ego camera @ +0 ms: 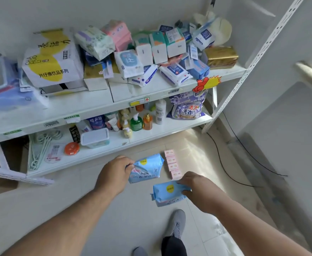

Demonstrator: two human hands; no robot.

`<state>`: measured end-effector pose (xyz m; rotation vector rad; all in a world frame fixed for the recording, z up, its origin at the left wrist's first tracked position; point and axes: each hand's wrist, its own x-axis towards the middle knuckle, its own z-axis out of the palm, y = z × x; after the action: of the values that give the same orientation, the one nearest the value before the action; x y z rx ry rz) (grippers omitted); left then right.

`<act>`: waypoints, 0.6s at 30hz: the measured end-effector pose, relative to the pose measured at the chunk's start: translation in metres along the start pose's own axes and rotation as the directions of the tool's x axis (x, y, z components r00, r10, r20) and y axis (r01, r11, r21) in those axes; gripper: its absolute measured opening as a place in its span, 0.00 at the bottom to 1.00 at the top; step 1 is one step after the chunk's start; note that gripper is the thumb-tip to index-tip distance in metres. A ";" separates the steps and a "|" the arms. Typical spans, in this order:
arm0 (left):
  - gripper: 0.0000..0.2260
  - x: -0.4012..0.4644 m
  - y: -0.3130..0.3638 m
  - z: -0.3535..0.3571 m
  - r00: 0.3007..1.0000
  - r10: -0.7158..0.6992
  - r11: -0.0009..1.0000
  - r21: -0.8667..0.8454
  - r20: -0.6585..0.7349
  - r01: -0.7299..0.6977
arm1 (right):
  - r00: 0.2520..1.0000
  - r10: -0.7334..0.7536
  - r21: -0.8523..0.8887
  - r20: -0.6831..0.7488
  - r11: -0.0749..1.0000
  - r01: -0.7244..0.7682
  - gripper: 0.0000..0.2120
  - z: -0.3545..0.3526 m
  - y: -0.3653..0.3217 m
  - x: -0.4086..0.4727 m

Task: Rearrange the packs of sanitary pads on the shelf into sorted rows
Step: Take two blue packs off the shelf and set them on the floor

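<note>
My left hand (114, 171) pinches the left edge of a light blue pad pack (147, 168) held low over the floor. My right hand (194, 187) grips the right end of a second light blue pad pack (167, 194), nearer to me. A row of several small pink packs (172, 164) lies on the floor tiles just right of the first blue pack. On the upper shelf (151, 91) sits a jumbled pile of pad packs: white and teal ones (158, 46), a pink one (119, 34) and blue and white ones (175, 72).
A large white and yellow bag (51, 58) and a gold pack (221, 57) share the upper shelf. The lower shelf (151, 133) holds bottles (136, 122), a purple detergent bag (188, 106), a tub and hangers. A black cable (225, 163) trails across the floor. My grey shoe (176, 224) stands below.
</note>
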<state>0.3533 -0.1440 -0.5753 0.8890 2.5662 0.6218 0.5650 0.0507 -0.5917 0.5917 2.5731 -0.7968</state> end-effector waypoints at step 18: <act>0.08 0.204 -0.116 0.263 0.995 -0.060 0.997 -0.043 0.081 0.063 | 0.997 0.026 0.067 0.068 0.997 -0.030 0.13 0.153 0.174 0.256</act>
<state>0.2658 -0.0186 -0.8927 0.8005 2.4887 0.6118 0.4716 0.1602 -0.9052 0.6096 2.4797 -0.8830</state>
